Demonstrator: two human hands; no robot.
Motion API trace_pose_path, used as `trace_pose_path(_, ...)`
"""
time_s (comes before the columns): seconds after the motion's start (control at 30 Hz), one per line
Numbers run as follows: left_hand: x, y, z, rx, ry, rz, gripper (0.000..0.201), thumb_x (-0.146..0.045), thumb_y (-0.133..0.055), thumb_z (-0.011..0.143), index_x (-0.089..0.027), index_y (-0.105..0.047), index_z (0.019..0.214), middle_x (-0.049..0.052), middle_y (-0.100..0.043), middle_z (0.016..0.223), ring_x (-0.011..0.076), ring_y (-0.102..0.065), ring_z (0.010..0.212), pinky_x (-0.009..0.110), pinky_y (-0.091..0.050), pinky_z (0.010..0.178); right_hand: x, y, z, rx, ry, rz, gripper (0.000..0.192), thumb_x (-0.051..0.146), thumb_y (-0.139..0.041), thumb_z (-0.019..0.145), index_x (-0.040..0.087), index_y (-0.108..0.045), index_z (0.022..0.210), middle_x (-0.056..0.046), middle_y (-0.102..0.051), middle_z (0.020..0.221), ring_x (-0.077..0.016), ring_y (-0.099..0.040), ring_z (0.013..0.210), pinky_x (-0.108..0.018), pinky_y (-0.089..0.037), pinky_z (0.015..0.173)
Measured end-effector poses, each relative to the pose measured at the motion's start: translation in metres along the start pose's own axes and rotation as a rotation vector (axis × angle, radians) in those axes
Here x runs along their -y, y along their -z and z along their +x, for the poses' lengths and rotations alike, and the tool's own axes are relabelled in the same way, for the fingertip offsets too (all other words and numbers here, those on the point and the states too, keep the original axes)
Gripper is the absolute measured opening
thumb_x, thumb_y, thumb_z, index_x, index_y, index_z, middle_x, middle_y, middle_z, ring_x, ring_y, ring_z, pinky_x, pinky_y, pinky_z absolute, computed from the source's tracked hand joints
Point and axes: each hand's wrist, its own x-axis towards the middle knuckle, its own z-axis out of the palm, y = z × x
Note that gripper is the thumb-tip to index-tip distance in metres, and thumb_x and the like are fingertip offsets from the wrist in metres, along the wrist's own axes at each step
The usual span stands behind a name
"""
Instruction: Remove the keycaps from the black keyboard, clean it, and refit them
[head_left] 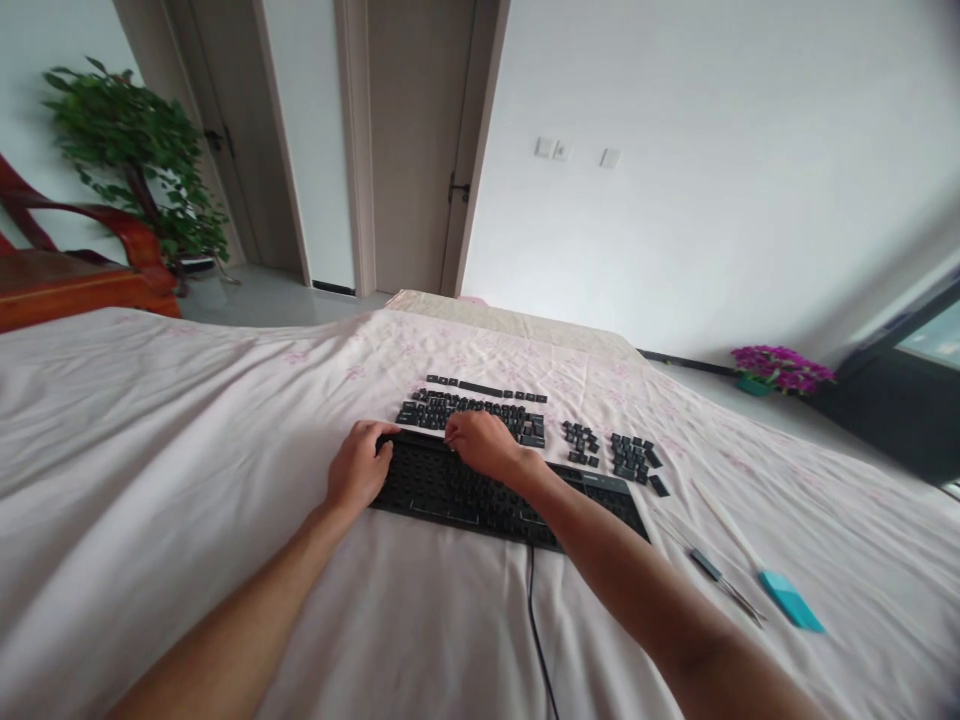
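Resting 2 hands on a stripped black keyboard [480, 495] that lay on a cloth-covered table [150, 440].
No lettering was legible on it or on the loose keycaps [480, 410] laid in rows just behind. The left hand [358, 468] gripped the keyboard's left edge; the right hand [484, 442] arched over its back edge, fingertips hidden, grip unclear. The right forearm covered part of the keyboard.

Both bare forearms stretched forward and converging, left hand [358, 470] palm down with fingers curled and thumb tucked inward, right hand [484, 443] just beside it, knuckles up, fingers bent downward, wrist slightly raised
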Motion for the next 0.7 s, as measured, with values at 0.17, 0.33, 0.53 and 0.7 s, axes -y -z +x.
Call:
trace_pose_path(0.17, 0.001, 0.0, 0.0, -0.05, 0.062, -0.066, 0.032, -0.019, -0.048, 0.083, -0.023, -0.059, 0.113, 0.006, -0.059, 0.116, 0.019, -0.06, 0.103, 0.032, -0.047, 0.094, 0.002, -0.001, 0.004, 0.022, 0.007, -0.097, 0.022, 0.017, -0.049, 0.086, 0.024, -0.068, 0.096, -0.003, -0.07, 0.105, -0.0184, -0.063, 0.101, -0.025, -0.043, 0.08)
trace_pose_path(0.33, 0.005, -0.001, 0.002, -0.025, 0.14, -0.163, 0.032, -0.017, -0.046, 0.083, -0.023, -0.059, 0.112, 0.005, -0.066, 0.112, 0.0182, -0.063, 0.102, 0.031, -0.048, 0.091, -0.023, 0.009, -0.015, 0.083, -0.072, -0.238, 0.016, 0.014, -0.057, 0.079, 0.016, -0.069, 0.089, -0.013, -0.07, 0.099, -0.0267, -0.065, 0.095, -0.032, -0.046, 0.077)
trace_pose_path(0.53, 0.015, -0.003, 0.007, -0.02, 0.209, -0.309, 0.032, -0.013, -0.046, 0.081, -0.024, -0.061, 0.108, 0.003, -0.07, 0.109, 0.017, -0.065, 0.102, 0.031, -0.048, 0.092, -0.007, 0.006, 0.009, -0.013, 0.013, -0.039, 0.016, 0.023, -0.055, 0.085, 0.021, -0.07, 0.091, -0.004, -0.072, 0.097, -0.0195, -0.065, 0.092, -0.025, -0.045, 0.076)
trace_pose_path(0.7, 0.02, 0.0, 0.011, 0.01, 0.187, -0.358, 0.035, -0.009, -0.049, 0.078, -0.022, -0.061, 0.107, 0.003, -0.072, 0.106, 0.0155, -0.066, 0.1, 0.029, -0.049, 0.093, 0.033, -0.012, 0.044, -0.136, 0.159, 0.126, 0.02, 0.021, -0.052, 0.087, 0.019, -0.071, 0.093, -0.005, -0.07, 0.101, -0.0158, -0.063, 0.098, -0.021, -0.043, 0.084)
